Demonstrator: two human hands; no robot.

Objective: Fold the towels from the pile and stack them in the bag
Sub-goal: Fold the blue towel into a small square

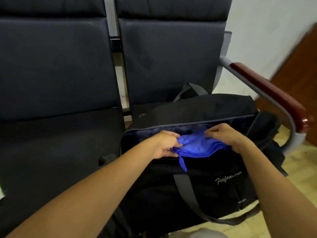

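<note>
The left hand (165, 145) pinches the left edge of a folded blue towel (200, 146), thumb and fingers curled round the cloth, while the right hand (224, 136) has its fingers bent down over the towel's right side, gripping it there. Holding both ends at once looks meant to keep the folds together and the towel flat as it goes through the mouth of the black bag (197, 182), so it lands square on whatever is already stacked inside; layered blue edges show under the right hand, though I cannot tell whether they are more towels or folds of this one. The towel sits in the opening, resting on the near rim, and a narrow blue loop hangs from its left corner over the front of the bag, which may snag or stay outside if not tucked in. The bag stands on the right seat (137, 114) of a row of dark padded chairs, its top gaping and its grey strap (185, 189) running down the front. On the right a metal armrest (267, 93) with a reddish wooden top curves close beside the bag and narrows the room for the right elbow. The left seat (56, 148) lies dark beside it; no pile of towels shows in this view.
</note>
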